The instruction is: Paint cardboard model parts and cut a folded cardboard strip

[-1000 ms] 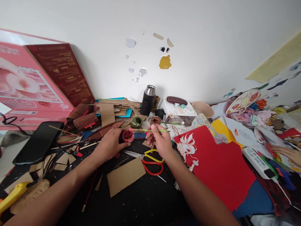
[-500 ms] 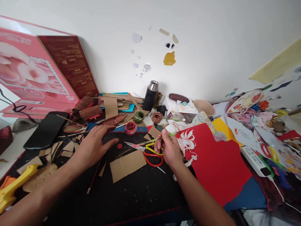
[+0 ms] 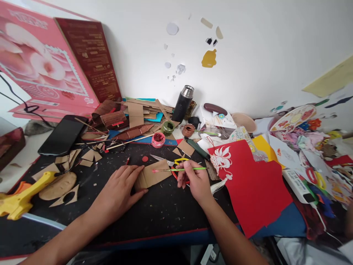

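Cardboard piece [image 3: 153, 176] lies mid-desk, toward the near edge, pinned flat under the left hand [image 3: 117, 193], fingers spread open. The right hand [image 3: 193, 180] grips a paintbrush [image 3: 179, 169], its pink tip over the card. Loose pressure could let the card slide and smear paint onto the black desk [image 3: 165, 213].

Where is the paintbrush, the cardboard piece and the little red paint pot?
paintbrush [image 3: 180, 169], head view, middle of its green handle
cardboard piece [image 3: 154, 175], head view, its flat brown face
red paint pot [image 3: 158, 139], head view, the paint inside its rim
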A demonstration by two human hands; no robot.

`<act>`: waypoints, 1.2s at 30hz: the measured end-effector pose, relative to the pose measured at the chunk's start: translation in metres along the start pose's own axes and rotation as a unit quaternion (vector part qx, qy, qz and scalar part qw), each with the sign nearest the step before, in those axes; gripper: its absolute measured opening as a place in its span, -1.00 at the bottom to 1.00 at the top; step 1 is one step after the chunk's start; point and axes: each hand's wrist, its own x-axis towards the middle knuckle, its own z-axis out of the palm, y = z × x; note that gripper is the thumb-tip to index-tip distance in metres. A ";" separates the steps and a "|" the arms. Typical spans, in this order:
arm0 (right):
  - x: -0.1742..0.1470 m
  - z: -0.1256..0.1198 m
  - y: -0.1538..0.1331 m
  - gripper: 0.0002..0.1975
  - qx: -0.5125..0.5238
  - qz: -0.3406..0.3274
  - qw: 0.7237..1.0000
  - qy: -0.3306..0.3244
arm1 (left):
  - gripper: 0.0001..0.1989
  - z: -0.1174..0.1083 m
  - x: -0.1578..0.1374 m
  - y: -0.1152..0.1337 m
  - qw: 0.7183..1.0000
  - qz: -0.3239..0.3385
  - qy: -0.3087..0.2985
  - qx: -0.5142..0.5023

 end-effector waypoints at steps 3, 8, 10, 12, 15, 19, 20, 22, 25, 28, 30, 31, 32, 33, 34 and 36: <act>-0.002 0.009 0.005 -0.44 -0.008 -0.007 1.000 -0.009 | -0.35 0.001 0.001 -0.004 1.000 0.002 0.009 0.014; -0.005 0.018 0.014 -0.48 -0.055 -0.028 0.997 -0.048 | -0.33 0.001 -0.003 -0.010 0.999 -0.007 0.025 0.022; -0.003 0.016 0.013 -0.47 -0.059 -0.028 0.997 -0.038 | -0.36 0.000 -0.005 -0.013 1.000 -0.003 0.021 0.015; 0.000 0.015 0.011 -0.46 -0.056 -0.030 0.998 -0.020 | -0.39 -0.001 -0.007 -0.016 1.000 0.004 0.016 0.010; 0.002 0.018 0.011 -0.45 -0.048 -0.030 0.998 -0.021 | -0.40 0.000 -0.008 -0.019 1.000 0.008 0.022 0.008; -0.003 0.019 0.016 -0.44 -0.034 -0.008 0.998 -0.055 | -0.40 0.002 -0.008 -0.021 1.000 0.009 0.029 0.004; -0.004 0.017 0.016 -0.44 -0.030 -0.002 0.998 -0.054 | -0.39 0.002 -0.008 -0.021 0.999 0.010 0.030 0.004; -0.004 0.012 0.015 -0.43 -0.023 0.003 0.999 -0.038 | -0.40 0.003 -0.008 -0.021 0.999 0.013 0.035 0.002; 0.000 0.008 0.013 -0.44 -0.022 -0.007 1.000 -0.005 | -0.41 0.003 -0.008 -0.021 0.999 0.013 0.042 -0.003; 0.003 0.016 0.014 -0.43 -0.021 -0.012 1.000 -0.004 | -0.41 0.002 -0.008 -0.020 0.999 0.011 0.039 0.000; 0.002 0.022 0.018 -0.43 -0.016 -0.003 0.999 -0.031 | -0.41 0.001 -0.008 -0.019 0.999 0.008 0.037 0.001; 0.001 0.024 0.019 -0.43 -0.016 0.002 0.999 -0.046 | -0.41 0.001 -0.008 -0.018 0.999 0.007 0.036 0.001; 0.000 0.024 0.019 -0.43 -0.017 0.005 0.998 -0.056 | -0.42 0.001 -0.008 -0.018 0.999 0.005 0.036 0.000; 0.000 0.023 0.019 -0.43 -0.020 0.006 0.998 -0.060 | -0.42 0.001 -0.008 -0.018 0.999 0.004 0.037 -0.001; 0.000 0.020 0.018 -0.43 -0.024 0.005 0.998 -0.057 | -0.42 0.002 -0.008 -0.018 0.999 0.003 0.036 -0.001; 0.001 0.011 0.015 -0.43 -0.030 0.000 0.999 -0.033 | -0.42 0.003 -0.007 -0.019 0.999 0.005 0.036 0.000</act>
